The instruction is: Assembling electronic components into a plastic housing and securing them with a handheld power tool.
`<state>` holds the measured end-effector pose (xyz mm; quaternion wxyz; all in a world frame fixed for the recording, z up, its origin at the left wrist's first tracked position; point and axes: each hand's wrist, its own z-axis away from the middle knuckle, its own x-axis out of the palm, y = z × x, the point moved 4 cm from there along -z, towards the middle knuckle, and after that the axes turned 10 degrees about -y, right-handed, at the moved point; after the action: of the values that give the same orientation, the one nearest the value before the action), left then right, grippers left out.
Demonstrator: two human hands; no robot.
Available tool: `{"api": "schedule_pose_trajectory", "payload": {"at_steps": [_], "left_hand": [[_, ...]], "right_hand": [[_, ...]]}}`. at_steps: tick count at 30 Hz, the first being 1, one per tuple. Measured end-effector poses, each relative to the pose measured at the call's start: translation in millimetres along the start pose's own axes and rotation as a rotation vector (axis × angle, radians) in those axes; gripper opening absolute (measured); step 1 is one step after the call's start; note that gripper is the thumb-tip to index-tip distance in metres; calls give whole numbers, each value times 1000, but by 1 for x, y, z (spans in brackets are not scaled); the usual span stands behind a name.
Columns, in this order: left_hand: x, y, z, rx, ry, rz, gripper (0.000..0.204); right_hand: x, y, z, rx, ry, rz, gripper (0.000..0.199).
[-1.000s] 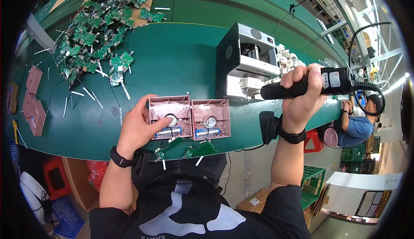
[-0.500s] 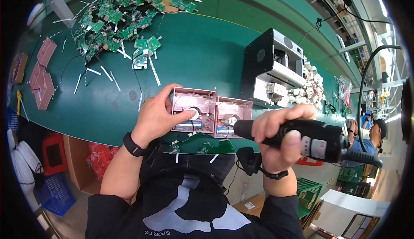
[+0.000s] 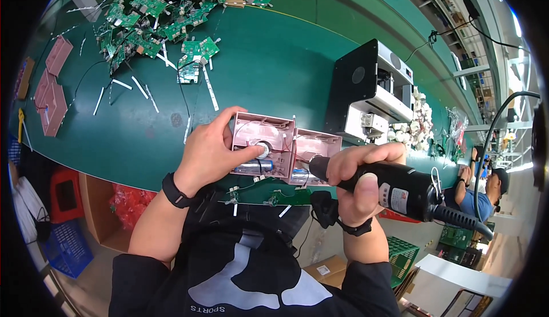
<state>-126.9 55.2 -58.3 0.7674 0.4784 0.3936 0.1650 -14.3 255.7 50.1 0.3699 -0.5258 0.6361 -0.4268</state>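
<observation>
A pink plastic housing lies open at the bench's near edge, its two hollow halves side by side. My left hand grips the left half, fingers behind its outer wall and thumb pressed inside on a round white part. A blue cylindrical battery sits below that thumb. My right hand is wrapped round a black corded electric screwdriver, held nearly level. Its nose points into the right half; the tip's contact is hard to make out. Wired green circuit boards lie in front of the housing.
A large heap of green circuit boards covers the far left, near more pink housing parts. A black-and-silver machine stands at right, beside a pile of white parts. Another person sits far right.
The screwdriver's rear end has swung lower and its nose sits slightly further left over the right half. My left hand keeps its hold. The whole view has shifted a little.
</observation>
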Motion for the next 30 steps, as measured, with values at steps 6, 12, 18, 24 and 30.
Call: {"api": "schedule_pose_trajectory", "payload": {"at_steps": [6, 12, 18, 24, 30], "left_hand": [[6, -2, -4, 33, 11, 58, 69], [5, -13, 0, 21, 41, 33, 69], [4, -3, -4, -44, -77, 137, 64], [7, -15, -6, 36, -33, 93, 67], [5, -9, -2, 41, -22, 112, 68]], "right_hand": [[-5, -11, 1, -30, 32, -2, 42], [-62, -58, -5, -223, 195, -33, 34], [-122, -55, -26, -303, 392, 137, 26], [-116, -37, -30, -182, 373, 90, 26], [-41, -62, -4, -178, 180, -182, 32]]}}
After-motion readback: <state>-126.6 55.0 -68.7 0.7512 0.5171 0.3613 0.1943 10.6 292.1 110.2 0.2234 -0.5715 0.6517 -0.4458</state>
